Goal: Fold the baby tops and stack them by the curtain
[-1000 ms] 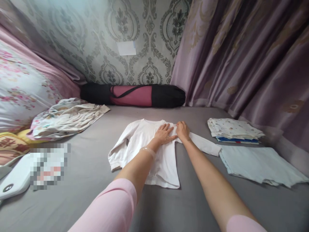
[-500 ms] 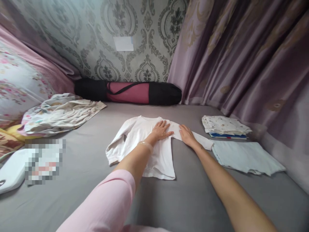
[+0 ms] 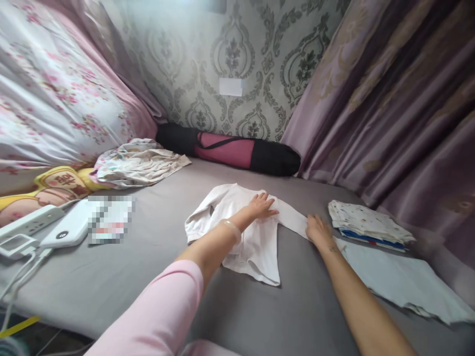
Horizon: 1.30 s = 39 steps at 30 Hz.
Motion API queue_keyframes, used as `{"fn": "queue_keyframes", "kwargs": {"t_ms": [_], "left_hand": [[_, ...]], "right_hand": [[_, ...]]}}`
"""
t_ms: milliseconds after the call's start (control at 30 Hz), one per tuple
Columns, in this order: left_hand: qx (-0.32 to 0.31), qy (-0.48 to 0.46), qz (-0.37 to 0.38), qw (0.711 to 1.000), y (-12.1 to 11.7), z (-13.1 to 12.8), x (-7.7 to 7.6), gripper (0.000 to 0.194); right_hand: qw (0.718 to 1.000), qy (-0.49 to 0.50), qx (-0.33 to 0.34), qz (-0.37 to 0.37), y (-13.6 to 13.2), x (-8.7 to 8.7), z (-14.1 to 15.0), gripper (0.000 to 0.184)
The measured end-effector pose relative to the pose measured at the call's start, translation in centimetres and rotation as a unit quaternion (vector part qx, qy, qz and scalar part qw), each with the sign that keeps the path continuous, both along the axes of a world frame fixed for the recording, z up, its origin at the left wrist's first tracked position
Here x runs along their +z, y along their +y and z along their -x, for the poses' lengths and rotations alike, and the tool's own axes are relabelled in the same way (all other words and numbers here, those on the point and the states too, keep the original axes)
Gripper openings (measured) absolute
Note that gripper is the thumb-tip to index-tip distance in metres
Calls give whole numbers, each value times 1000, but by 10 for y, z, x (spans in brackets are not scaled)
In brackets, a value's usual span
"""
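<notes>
Partly hidden shirt, pixelated item

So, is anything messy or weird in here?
A little: the cloth pile on the left lies crumpled, while the patterned stack on the right is folded. The white shirt also looks lopsided: the sleeve on the left bends down, and the other stretches out sideways. I can't see anything spilled or torn.

Med. light, soft & diffuse. Glare at top ctr washes out upper wallpaper; purple curtain goes dark twd upper R corner. White shirt reads v. bright. Faint, soft-edged shadow on grey sheet nr bottom ctr. Wide-angle stretch at edges, R side blurry; pixelated patch at L.
</notes>
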State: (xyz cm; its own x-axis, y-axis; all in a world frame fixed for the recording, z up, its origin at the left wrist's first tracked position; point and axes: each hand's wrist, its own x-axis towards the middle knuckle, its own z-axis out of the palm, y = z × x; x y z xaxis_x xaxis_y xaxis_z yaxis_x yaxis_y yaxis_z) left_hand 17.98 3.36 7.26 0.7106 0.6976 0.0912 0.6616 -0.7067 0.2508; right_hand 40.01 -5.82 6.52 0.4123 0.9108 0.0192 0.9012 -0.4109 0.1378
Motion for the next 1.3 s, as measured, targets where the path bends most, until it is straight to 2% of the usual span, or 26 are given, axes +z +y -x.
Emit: {"fn": "queue_keyframes", "kwargs": {"t_ms": [67, 200, 300, 367, 467, 567, 700, 967, 1200, 1300], "left_hand": [[3, -24, -39, 999, -7, 32, 9, 53], [46, -80, -67, 993, -21, 111, 19, 43], [133, -114, -68, 982, -33, 165, 18, 38], [197, -111, -45, 973, -44, 197, 13, 38], [297, -115, 3, 948, -66, 236, 1, 41], [350, -118, 61, 927, -90, 260, -6, 43], [375, -107, 135, 911, -113, 264, -5, 45], [439, -114, 141, 880, -116, 243, -6, 38], [484, -141, 171, 847, -111, 221, -6, 24], [463, -196, 207, 839, -105, 217, -3, 10]], "right_hand": [[999, 6, 41, -30, 8, 6, 18, 47], [976, 88, 184, -74, 33, 9, 70, 45], [949, 142, 271, -76, 53, 5, 111, 43], [946, 157, 280, -55, 62, 3, 133, 41], [956, 162, 243, -9, 71, 1, 151, 36], [959, 162, 232, -7, 79, 3, 160, 34], [947, 173, 269, -36, 96, 2, 180, 40], [916, 211, 334, -69, 130, -11, 232, 38], [922, 224, 303, -94, 141, -29, 252, 39], [922, 225, 294, -111, 141, -36, 254, 40]]}}
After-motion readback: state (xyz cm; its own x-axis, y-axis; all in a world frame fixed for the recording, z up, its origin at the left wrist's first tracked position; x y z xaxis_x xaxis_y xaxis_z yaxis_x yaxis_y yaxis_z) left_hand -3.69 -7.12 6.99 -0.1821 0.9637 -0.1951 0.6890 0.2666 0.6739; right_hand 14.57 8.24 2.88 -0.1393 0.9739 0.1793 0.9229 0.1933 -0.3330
